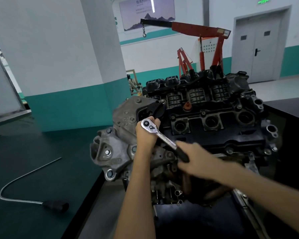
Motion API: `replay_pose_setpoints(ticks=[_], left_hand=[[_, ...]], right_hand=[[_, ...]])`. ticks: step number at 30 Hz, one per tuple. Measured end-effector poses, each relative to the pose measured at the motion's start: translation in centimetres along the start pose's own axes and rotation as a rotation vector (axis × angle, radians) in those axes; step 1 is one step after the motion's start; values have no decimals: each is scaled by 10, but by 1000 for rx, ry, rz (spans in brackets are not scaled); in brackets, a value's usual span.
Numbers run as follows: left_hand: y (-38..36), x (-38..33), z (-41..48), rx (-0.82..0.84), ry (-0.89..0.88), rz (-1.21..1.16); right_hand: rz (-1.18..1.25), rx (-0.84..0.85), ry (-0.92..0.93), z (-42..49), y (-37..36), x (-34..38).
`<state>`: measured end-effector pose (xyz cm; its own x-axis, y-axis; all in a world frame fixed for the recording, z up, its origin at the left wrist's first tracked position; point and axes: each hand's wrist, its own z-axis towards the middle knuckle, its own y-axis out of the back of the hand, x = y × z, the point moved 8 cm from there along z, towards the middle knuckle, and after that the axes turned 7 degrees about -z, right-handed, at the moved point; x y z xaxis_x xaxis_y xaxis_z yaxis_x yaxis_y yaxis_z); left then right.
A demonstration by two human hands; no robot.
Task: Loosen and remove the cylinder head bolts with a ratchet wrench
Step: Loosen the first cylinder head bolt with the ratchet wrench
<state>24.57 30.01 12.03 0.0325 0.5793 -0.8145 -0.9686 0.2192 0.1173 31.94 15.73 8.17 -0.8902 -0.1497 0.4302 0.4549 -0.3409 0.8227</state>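
- Ratchet wrench [164, 138] lies slanted over the near left corner of the engine [214, 121], chrome head uppermost. What it sits on is hidden by the left hand.
- Left hand [146, 133] curls its fingers under the wrench's head and holds it.
- Right hand [195, 158], blurred, grips the black handle.
- Grey metal cover [121, 135] flanks the left hand, and a round black cap [156, 109] sits just behind it.
- Bent rod [24, 180] lies on the green counter [41, 144], well apart to the left.
- Red hoist [202, 30], pillar [102, 49] and grey door [259, 49] stand behind.
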Motion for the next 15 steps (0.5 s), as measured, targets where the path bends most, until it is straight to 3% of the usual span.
replay_pose_setpoints(ticks=[4, 6, 8, 12, 15], left_hand=[[-1, -4, -2, 51, -29, -11], [0, -4, -3, 49, -13, -30], [2, -4, -3, 4, 19, -56], [3, -5, -3, -85, 32, -16], [4, -8, -4, -89, -34, 46]], right_hand=[[-551, 123, 94, 35, 64, -15], [-635, 74, 100, 42, 74, -15], [-545, -13, 64, 31, 61, -14], [18, -118, -109, -8, -12, -4], [271, -254, -194, -11, -56, 19]])
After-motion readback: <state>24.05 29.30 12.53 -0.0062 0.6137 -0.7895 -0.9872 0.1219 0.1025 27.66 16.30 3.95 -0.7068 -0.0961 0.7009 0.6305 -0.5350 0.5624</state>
